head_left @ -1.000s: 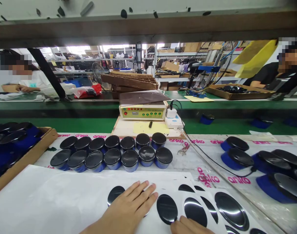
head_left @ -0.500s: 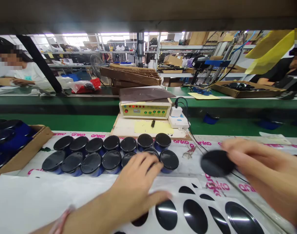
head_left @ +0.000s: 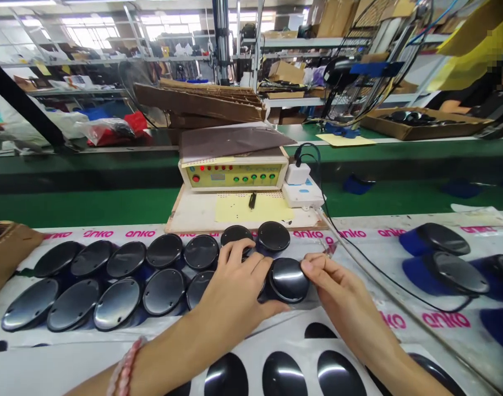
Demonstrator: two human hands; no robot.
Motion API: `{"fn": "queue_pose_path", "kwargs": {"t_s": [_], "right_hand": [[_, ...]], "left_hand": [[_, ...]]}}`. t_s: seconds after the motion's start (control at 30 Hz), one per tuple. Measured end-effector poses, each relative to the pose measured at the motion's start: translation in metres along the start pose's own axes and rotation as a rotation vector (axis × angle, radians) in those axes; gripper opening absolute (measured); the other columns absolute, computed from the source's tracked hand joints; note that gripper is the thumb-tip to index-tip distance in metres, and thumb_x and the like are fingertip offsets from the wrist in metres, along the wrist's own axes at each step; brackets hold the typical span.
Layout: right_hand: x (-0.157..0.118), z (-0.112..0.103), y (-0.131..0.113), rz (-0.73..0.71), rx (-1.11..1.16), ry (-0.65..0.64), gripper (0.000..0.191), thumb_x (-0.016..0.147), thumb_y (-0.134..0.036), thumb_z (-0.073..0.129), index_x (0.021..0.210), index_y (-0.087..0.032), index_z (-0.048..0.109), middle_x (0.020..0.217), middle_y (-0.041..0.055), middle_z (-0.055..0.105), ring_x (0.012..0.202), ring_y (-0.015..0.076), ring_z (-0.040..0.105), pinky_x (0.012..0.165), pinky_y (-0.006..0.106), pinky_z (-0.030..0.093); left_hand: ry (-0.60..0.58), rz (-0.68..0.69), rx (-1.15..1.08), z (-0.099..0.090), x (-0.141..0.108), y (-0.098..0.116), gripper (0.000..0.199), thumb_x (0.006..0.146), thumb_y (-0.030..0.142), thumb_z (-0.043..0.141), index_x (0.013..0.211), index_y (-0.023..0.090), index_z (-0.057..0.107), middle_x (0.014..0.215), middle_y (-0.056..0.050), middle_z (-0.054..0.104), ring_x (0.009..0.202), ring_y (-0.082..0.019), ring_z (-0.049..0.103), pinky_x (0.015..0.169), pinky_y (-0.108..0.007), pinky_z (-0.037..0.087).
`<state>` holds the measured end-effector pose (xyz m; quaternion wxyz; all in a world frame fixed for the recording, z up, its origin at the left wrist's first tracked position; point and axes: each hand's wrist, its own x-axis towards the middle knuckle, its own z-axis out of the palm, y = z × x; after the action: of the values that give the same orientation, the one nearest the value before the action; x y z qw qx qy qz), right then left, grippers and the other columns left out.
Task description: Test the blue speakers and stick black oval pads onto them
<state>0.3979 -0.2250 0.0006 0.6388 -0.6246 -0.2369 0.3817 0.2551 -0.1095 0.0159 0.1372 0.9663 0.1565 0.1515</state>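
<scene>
Two rows of round blue housings with glossy black tops (head_left: 164, 291) stand on the table, small holes showing in many tops. At the right end of the front row, my left hand (head_left: 239, 280) curls round the side of one housing, thumb on the near side. My right hand (head_left: 338, 291) pinches the edge of a black round sticker (head_left: 290, 278), which lies over that housing's top; whether it is stuck down I cannot tell. Below my hands is a white sheet (head_left: 251, 357) with several black oval stickers (head_left: 284, 374).
A control box (head_left: 235, 173) with lit buttons stands behind the rows, beside a white plug adapter (head_left: 303, 190). A cable (head_left: 383, 269) runs across the right side. More blue housings (head_left: 445, 272) stand right; a cardboard box (head_left: 12, 245) is at left. Beyond lies a green conveyor (head_left: 90, 203).
My right hand has brought the black sticker leftward onto the end housing. My left hand has closed round that housing's side. The view has shifted down and to the right.
</scene>
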Motion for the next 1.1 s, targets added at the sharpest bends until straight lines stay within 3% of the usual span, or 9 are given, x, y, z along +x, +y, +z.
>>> {"fn": "queue_pose_path", "kwargs": {"t_s": [0.37, 0.77, 1.1], "right_hand": [[0.002, -0.004, 0.011, -0.048, -0.069, -0.035, 0.024, 0.082, -0.036, 0.062, 0.068, -0.02, 0.051, 0.086, -0.0021, 0.046, 0.078, 0.0119, 0.043, 0.071, 0.025, 0.034], [-0.001, 0.003, 0.006, -0.262, -0.364, 0.063, 0.023, 0.085, -0.031, 0.058, 0.067, -0.021, 0.047, 0.079, -0.002, 0.047, 0.073, 0.0117, 0.046, 0.065, 0.024, 0.037], [0.0, 0.003, 0.008, -0.333, -0.458, 0.067, 0.021, 0.086, -0.028, 0.055, 0.068, -0.021, 0.046, 0.083, -0.0001, 0.049, 0.075, 0.0131, 0.051, 0.065, 0.027, 0.04]], "left_hand": [[-0.004, 0.029, 0.039, 0.002, 0.0, -0.002, 0.051, 0.073, 0.053, 0.065, 0.107, 0.016, 0.056, 0.104, -0.004, 0.063, 0.115, -0.03, 0.038, 0.095, -0.046, 0.029], [-0.007, 0.046, 0.049, 0.001, 0.002, -0.001, 0.05, 0.073, 0.051, 0.066, 0.105, 0.015, 0.056, 0.101, -0.005, 0.064, 0.114, -0.03, 0.04, 0.095, -0.046, 0.029], [0.001, 0.055, 0.072, 0.001, 0.002, -0.001, 0.052, 0.072, 0.053, 0.066, 0.107, 0.015, 0.056, 0.101, -0.006, 0.064, 0.114, -0.031, 0.042, 0.093, -0.046, 0.031]]}}
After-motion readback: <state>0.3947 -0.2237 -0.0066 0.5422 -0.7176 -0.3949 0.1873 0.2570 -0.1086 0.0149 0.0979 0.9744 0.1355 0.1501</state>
